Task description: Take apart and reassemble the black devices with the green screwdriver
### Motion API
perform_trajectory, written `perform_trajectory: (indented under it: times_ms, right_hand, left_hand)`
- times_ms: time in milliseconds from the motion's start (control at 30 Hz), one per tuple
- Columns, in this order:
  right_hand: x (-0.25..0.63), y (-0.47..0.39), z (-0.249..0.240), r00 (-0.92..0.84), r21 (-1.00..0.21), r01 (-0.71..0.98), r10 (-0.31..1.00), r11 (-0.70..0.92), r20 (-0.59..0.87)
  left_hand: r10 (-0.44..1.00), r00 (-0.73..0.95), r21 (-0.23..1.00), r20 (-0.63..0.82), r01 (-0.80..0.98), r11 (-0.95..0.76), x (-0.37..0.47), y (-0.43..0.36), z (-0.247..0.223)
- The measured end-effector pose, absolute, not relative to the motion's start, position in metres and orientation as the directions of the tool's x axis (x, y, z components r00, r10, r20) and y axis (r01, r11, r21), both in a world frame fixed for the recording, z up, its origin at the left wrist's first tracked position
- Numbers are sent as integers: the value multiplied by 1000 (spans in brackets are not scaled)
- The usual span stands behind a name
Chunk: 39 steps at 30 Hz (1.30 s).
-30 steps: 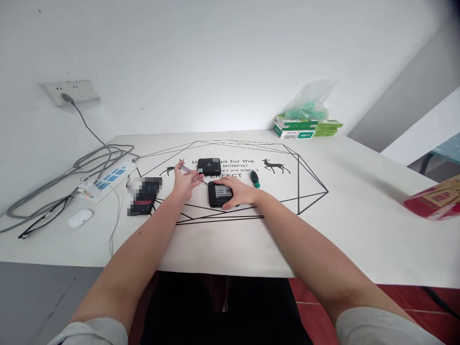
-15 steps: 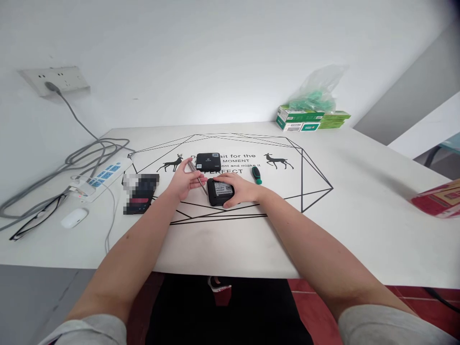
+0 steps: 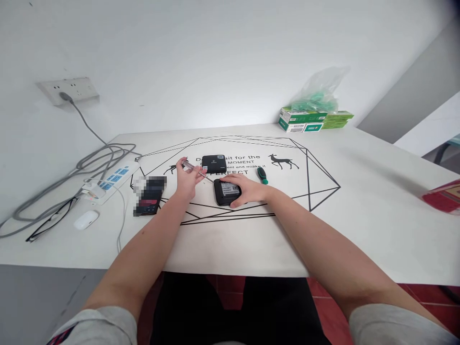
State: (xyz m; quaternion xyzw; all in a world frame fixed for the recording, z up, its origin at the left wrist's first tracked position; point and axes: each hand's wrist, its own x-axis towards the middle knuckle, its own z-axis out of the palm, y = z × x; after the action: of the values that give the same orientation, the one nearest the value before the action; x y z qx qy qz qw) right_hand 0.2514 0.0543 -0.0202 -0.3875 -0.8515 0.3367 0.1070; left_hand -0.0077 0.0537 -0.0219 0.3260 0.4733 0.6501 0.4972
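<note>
Labelled black box (image 3: 220,197) lies on the white table (image 3: 230,249), label side up, under the fingers of the right hand (image 3: 249,189). Right hand grasping the box, fingers over its far edge, thumb at the near side. Left hand (image 3: 187,183) grasping a thin tool (image 3: 206,176) with clear handle, handle up between the fingers, shaft slanting down to the box's far left corner; tip contact too small to tell. Second black box (image 3: 214,164) flat on table, just beyond and between both hands. Green-black handle (image 3: 262,175) just past the right hand, to its right, apart from it. Dark phone-like item (image 3: 149,199), partly pixelated, left of left hand. Farther left of that hand: white case (image 3: 86,220), glasses (image 3: 52,220), power strip (image 3: 115,178) with plugs, coiled grey cable (image 3: 87,125) running up to wall socket (image 3: 76,90). Far beyond right hand, to the right: green-white cartons (image 3: 305,117), clear plastic bag (image 3: 318,96) with green contents on top. Red package (image 3: 443,197) well right of right hand
</note>
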Motion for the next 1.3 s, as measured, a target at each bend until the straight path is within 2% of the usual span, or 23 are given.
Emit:
perform_trajectory:
  times_ms: [133, 433, 700, 867, 1000, 1100, 1133, 1200, 1267, 1300]
  right_hand:
    - [251, 55, -21, -676, -658, 587, 733, 471, -77]
    - [252, 55, -21, -685, -650, 581, 726, 491, -63]
    - [253, 59, -24, -703, -640, 576, 708, 508, -71]
    - [255, 62, -27, -716, -645, 554, 696, 526, -47]
    - [256, 61, -25, -707, -654, 566, 704, 502, -72]
    - [254, 57, -21, -685, -621, 601, 724, 502, -78]
    - [251, 55, -19, -680, -602, 608, 731, 518, -59]
    - [244, 51, -15, -681, -562, 604, 733, 565, 5]
    - [234, 47, -13, -700, -535, 578, 712, 616, 64]
    - [229, 45, -12, -705, -529, 568, 704, 631, 82]
  left_hand:
    - [967, -252, 943, -38, -329, -49, -4, 55, -28]
    - [962, -274, 960, -15, -273, -62, -9, 62, -30]
    - [983, -155, 960, -95, -274, 50, -13, 62, -25]
    - [989, -21, 967, -145, -215, 137, -8, 53, -24]
    - [990, -51, 974, -133, -193, 121, -8, 50, -20]
    - [975, -200, 991, -101, 64, 115, -20, 53, -18]
    - [960, -279, 967, -33, 233, 101, -25, 55, -19]
    - [940, -337, 929, 49, 362, 81, -35, 58, -23]
    - [940, -311, 788, 143, 610, 83, -42, 59, -28]
    - [942, -300, 763, 151, 641, 82, -44, 60, -30]
